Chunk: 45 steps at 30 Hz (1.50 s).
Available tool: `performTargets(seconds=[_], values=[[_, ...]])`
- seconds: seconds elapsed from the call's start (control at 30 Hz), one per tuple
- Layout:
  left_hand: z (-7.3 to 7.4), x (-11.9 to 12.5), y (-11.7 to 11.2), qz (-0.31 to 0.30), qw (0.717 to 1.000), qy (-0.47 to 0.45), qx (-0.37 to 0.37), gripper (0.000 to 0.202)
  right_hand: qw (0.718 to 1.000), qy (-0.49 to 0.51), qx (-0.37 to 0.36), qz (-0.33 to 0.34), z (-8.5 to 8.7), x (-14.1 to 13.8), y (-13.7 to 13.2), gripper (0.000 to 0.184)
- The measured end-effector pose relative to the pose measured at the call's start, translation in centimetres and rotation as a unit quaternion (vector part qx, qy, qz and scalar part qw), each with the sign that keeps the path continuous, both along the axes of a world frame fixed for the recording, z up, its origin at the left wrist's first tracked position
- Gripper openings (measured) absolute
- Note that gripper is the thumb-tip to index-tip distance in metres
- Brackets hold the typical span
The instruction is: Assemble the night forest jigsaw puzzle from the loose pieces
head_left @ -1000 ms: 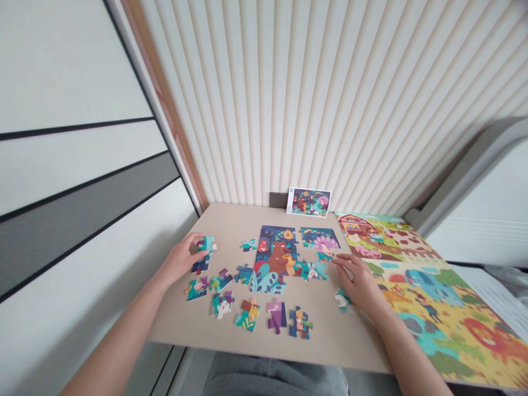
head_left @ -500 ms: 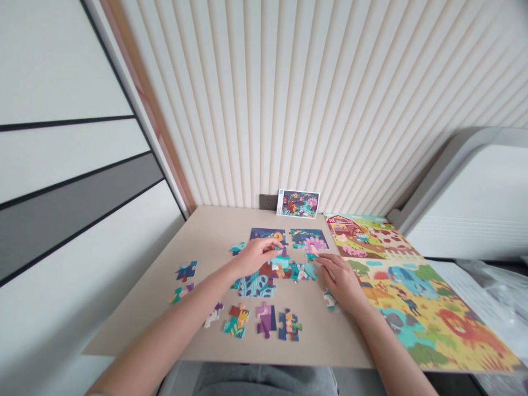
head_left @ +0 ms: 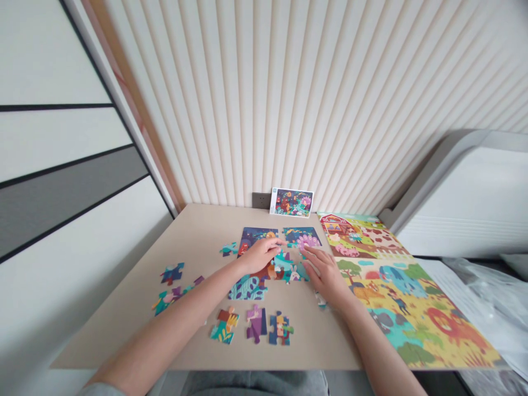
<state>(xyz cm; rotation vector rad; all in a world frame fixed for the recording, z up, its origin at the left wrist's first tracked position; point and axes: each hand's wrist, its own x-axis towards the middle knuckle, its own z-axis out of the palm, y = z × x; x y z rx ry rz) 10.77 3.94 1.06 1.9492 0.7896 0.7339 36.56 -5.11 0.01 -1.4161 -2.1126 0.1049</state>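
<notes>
A partly assembled jigsaw puzzle (head_left: 247, 289) with night-forest animals lies mid-table, some of it hidden under my hands. Over its middle is my left hand (head_left: 263, 256), fingers stretched to the right and thumb below them; I see no piece gripped. My right hand (head_left: 328, 272) rests at the puzzle's right side, fingers apart, the tips by the pink peacock section (head_left: 308, 241). Close to the front edge lie a yellow-and-teal puzzle piece (head_left: 225, 325), a purple piece (head_left: 256, 324) and a dark blue piece (head_left: 281, 328). Another piece (head_left: 320, 300) is partly covered by my right hand.
A picture card (head_left: 291, 203) of the puzzle leans against the ribbed wall, beside a socket (head_left: 260, 201). Finished farm (head_left: 379, 237) and safari (head_left: 412, 313) puzzles cover the table's right side. Several loose pieces (head_left: 172, 273) lie at the left, some behind my left forearm.
The view has shifted, so the table sits slightly further left. My left fingers have straightened over the puzzle's middle, and my right hand stays at its right side with fingers more spread.
</notes>
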Motion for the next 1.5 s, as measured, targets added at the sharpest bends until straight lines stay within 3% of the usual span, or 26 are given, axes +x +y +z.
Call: performTargets(seconds=[0.07,0.17,0.33,0.43,0.53,0.67,1.03,1.2,1.5], values=[[-0.2,0.7,-0.4,-0.003,1.0,-0.007,0.007,0.036,0.996,0.077,-0.02,0.031,0.3,-1.3,-0.2,0.04],[-0.3,1.6,-1.1,-0.005,1.0,-0.015,0.025,0.036,0.98,0.18,-0.076,0.026,0.3,-2.7,-0.3,0.038],[0.1,0.5,-1.9,0.01,0.997,0.005,0.079,0.039,0.952,0.278,-0.118,-0.059,0.0,-1.8,0.2,0.036],[0.1,-1.6,-2.4,-0.015,0.979,0.089,0.185,0.042,0.936,0.31,-0.098,-0.134,-0.2,0.1,1.0,0.044],[-0.7,-3.4,-3.0,-0.075,0.926,0.211,0.305,0.046,0.933,0.305,-0.102,-0.16,-0.7,1.6,1.7,0.049],[-1.8,-4.3,-3.2,-0.095,0.899,0.264,0.337,0.045,0.938,0.291,-0.124,-0.144,-1.5,2.0,2.2,0.049],[-1.6,-6.8,-3.0,-0.086,0.908,0.241,0.33,0.044,0.96,0.229,-0.148,-0.067,-0.9,-0.5,5.8,0.041],[-1.8,-7.2,-3.2,-0.07,0.918,0.22,0.324,0.043,0.975,0.174,-0.127,-0.053,-1.3,-2.1,5.4,0.034],[-2.2,-7.3,-3.5,-0.074,0.916,0.237,0.316,0.046,0.991,0.086,-0.088,-0.057,-1.3,-1.8,5.1,0.03]])
